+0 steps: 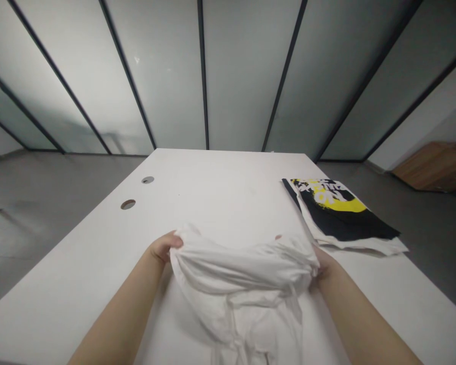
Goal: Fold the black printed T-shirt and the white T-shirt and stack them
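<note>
A crumpled white garment [243, 271] hangs in folds between my two hands above the near part of the table, its lower part dropping toward the bottom edge of the view. My left hand [166, 247] grips its upper left corner, thumb on top and the other fingers hidden behind the cloth. On the other side, my right hand [326, 264] is closed on the bunched right end. Cloth covers most of that hand's fingers, with one fingertip peeking over the top edge. What kind of garment it is cannot be made out from the folds.
Folded clothes lie stacked at the table's right edge, with a black shirt [359, 225] printed in yellow and white on top. Two round holes pierce the white table [220, 197] at the left. Frosted glass panels [239, 76] stand behind it. A wooden piece [433, 165] is at far right.
</note>
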Available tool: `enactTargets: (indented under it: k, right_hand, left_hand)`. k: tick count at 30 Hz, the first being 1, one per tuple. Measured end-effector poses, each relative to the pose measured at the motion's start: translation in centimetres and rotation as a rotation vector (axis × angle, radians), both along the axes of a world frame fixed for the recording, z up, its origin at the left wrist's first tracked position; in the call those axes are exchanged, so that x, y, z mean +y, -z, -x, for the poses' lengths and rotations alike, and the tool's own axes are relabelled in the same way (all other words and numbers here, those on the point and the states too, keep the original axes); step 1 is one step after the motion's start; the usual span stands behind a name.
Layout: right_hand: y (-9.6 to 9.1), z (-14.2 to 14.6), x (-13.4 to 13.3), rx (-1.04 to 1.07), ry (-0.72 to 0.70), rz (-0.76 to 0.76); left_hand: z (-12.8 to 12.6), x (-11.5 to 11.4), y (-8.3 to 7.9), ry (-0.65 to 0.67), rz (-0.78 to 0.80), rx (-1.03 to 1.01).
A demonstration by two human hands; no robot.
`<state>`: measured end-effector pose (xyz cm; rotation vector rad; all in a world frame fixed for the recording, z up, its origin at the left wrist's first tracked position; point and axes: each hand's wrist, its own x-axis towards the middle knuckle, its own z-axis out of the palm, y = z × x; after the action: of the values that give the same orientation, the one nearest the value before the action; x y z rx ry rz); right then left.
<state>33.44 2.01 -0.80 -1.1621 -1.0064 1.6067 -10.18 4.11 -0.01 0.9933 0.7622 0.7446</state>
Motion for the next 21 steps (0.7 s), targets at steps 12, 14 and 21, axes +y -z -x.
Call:
enactTargets:
  k: [12,14,21]
  right_hand:
    - [-1.8,-0.5,-0.3,-0.029,-0.208,0.146]
    - [-1.9,-1.7,-1.5,-0.112,-0.381,0.219]
    - [-1.0,-1.4,1.7,0.041,0.230,-0.187]
  left_hand:
    - [-0.6,0.4,-0.8,-0.071,0.091,0.073]
    - [0.4,-0.6,-0.8,0.209,0.156,0.115]
    - [-0.4,3.1,-0.1,-0.635,-0.204,0.142]
